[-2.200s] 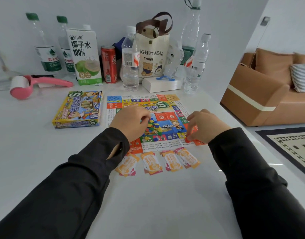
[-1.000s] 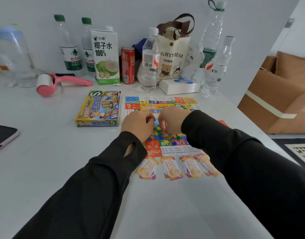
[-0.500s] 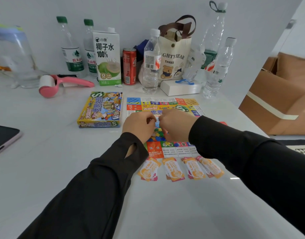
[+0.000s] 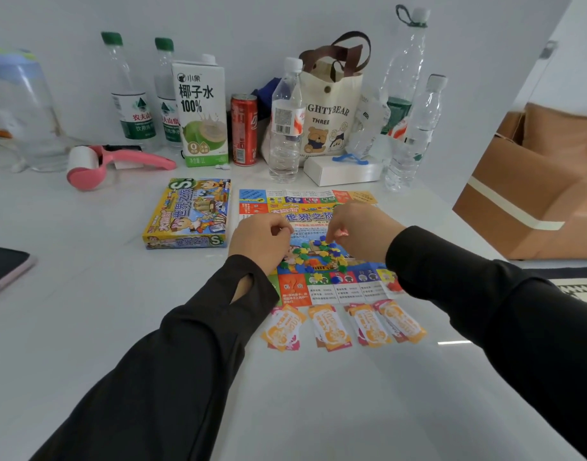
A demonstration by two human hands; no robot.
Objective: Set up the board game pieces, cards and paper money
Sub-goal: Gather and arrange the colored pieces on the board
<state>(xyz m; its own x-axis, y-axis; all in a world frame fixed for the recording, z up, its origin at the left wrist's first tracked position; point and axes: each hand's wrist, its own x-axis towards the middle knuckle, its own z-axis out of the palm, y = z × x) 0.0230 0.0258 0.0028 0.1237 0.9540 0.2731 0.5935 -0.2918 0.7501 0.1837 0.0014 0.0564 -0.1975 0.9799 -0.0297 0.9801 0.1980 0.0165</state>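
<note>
The colourful paper game board (image 4: 305,202) lies flat on the white table. A heap of small blue, yellow and green pieces (image 4: 318,256) sits on its middle. My left hand (image 4: 258,241) hovers at the heap's left edge with curled fingers; what they hold is hidden. My right hand (image 4: 358,227) is above the heap's right side and pinches a small pink-red piece (image 4: 342,232). Several small stacks of orange cards (image 4: 330,327) lie in a row at the board's near edge. The yellow game box (image 4: 189,214) lies left of the board.
Bottles (image 4: 285,121), a coconut-water carton (image 4: 200,111), a red can (image 4: 243,128), a bear tote bag (image 4: 332,108) and a white box (image 4: 343,171) line the back wall. A pink roller (image 4: 96,164) lies back left, a phone (image 4: 3,267) at the left edge. A brown sofa (image 4: 534,194) stands right.
My right hand came from the board's right edge to the middle and met the left hand. The two hands have now drawn slightly apart, the right one holding a small piece.
</note>
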